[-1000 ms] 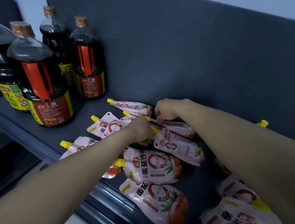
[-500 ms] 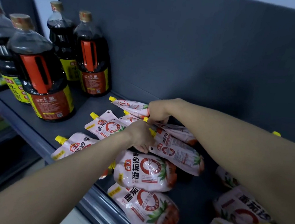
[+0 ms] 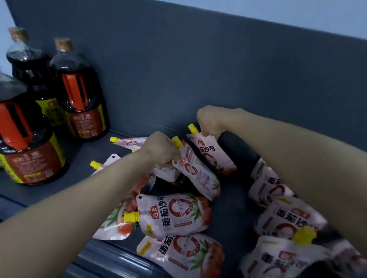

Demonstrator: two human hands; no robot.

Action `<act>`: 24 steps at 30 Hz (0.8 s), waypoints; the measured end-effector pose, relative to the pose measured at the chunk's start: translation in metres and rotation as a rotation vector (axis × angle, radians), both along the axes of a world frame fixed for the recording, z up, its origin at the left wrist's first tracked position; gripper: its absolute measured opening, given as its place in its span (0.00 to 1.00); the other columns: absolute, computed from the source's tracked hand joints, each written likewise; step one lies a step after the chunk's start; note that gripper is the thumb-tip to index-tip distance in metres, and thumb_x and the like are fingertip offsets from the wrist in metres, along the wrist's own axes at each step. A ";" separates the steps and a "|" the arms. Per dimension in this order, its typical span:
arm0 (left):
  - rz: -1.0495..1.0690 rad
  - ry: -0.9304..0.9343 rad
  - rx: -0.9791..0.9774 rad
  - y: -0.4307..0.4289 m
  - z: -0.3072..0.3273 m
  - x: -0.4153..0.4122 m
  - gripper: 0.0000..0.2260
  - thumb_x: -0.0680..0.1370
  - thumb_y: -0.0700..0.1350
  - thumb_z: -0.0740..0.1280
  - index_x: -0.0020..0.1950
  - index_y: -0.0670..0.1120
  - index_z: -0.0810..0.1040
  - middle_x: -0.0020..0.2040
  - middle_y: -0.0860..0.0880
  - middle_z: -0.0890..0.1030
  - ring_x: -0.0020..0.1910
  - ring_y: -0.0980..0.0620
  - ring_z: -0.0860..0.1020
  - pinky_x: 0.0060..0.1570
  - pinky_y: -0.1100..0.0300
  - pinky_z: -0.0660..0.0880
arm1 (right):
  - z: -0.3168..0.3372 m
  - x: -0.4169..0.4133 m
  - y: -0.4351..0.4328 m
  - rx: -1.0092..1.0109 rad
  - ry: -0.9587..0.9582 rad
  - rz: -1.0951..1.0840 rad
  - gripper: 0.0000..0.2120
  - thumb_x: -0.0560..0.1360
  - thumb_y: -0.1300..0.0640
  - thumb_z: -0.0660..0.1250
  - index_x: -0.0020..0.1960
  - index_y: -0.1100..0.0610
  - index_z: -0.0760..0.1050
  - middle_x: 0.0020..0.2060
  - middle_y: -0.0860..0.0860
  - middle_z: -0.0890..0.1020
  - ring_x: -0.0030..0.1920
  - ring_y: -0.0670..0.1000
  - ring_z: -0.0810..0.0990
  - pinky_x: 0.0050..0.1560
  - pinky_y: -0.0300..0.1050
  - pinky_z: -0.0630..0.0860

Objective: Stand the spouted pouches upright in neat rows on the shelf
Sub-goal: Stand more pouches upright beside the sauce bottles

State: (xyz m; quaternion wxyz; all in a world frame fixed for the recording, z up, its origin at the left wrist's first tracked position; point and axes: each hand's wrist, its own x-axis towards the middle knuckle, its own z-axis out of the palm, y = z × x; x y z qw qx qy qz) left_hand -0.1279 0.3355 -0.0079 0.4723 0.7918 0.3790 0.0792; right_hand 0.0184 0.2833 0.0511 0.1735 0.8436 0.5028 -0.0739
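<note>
Nearest the front edge of the shelf [image 3: 6, 198]: front pouch [image 3: 180, 260] lies flat, long axis running left-right, base to the right, its lower side at the lip. Just behind it, touching: second pouch [image 3: 171, 215], also flat, yellow spout pointing left, base right. It overlaps a third pouch [image 3: 112, 225] lying partly under it, and the left forearm crosses above that one.

Right side: heap of pouches [image 3: 280, 242], overlapping, blurred; one yellow cap faces the camera. Right forearm covers part of the heap. Orientation of each not resolvable.

Mid-shelf: left hand [image 3: 159, 150] clenched on the top corner of the tilted pouch [image 3: 197, 173], beside its spout. Spout points up and slightly left; long axis slopes down to the right, base low on the shelf. Right hand [image 3: 210, 121] closed on the top edge of the rear pouch [image 3: 212, 154], just right of its spout. Spout up, long axis leaning down-right. The two held pouches sit side by side, nearly parallel.

Left of the hands: two flat pouches, far-left pouch [image 3: 131, 142] and another [image 3: 107, 163], spouts pointing left.

Open room: bare strip of shelf between these and the soy sauce bottles [image 3: 79, 98] at far left; bare floor also between second pouch and heap. Back panel [image 3: 229, 65] stands close behind the right hand.
</note>
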 end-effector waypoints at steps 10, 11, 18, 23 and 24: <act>-0.154 -0.160 0.002 -0.022 0.023 0.020 0.12 0.70 0.36 0.69 0.49 0.42 0.68 0.40 0.44 0.75 0.34 0.47 0.77 0.29 0.56 0.81 | 0.026 0.005 -0.069 -0.094 -0.145 -0.292 0.05 0.73 0.61 0.70 0.43 0.64 0.80 0.40 0.57 0.78 0.38 0.54 0.74 0.27 0.41 0.66; -0.191 -0.174 -0.040 -0.027 0.024 0.023 0.16 0.71 0.36 0.68 0.53 0.46 0.65 0.43 0.46 0.75 0.33 0.50 0.78 0.23 0.62 0.77 | 0.027 0.004 -0.075 -0.091 -0.127 -0.321 0.09 0.74 0.59 0.69 0.49 0.64 0.81 0.42 0.57 0.79 0.41 0.53 0.73 0.28 0.41 0.65; -0.458 -0.148 -0.167 -0.048 0.027 0.044 0.05 0.76 0.40 0.65 0.51 0.46 0.75 0.32 0.46 0.79 0.24 0.55 0.78 0.27 0.66 0.77 | 0.017 0.022 -0.109 -0.018 -0.004 -0.405 0.05 0.73 0.67 0.65 0.46 0.66 0.79 0.43 0.61 0.81 0.41 0.54 0.76 0.41 0.42 0.71; -0.584 -0.064 0.053 -0.032 0.031 0.051 0.08 0.77 0.40 0.64 0.54 0.47 0.78 0.40 0.50 0.77 0.39 0.53 0.76 0.39 0.64 0.74 | 0.010 0.028 -0.113 0.144 0.127 -0.419 0.12 0.75 0.62 0.65 0.54 0.67 0.80 0.48 0.62 0.84 0.47 0.60 0.83 0.46 0.49 0.79; -0.612 -0.057 0.144 -0.028 0.030 0.052 0.08 0.76 0.40 0.65 0.53 0.47 0.79 0.43 0.50 0.76 0.44 0.53 0.74 0.41 0.65 0.72 | 0.009 0.029 -0.112 0.156 0.125 -0.406 0.10 0.75 0.62 0.65 0.51 0.67 0.81 0.45 0.61 0.84 0.46 0.60 0.83 0.44 0.48 0.78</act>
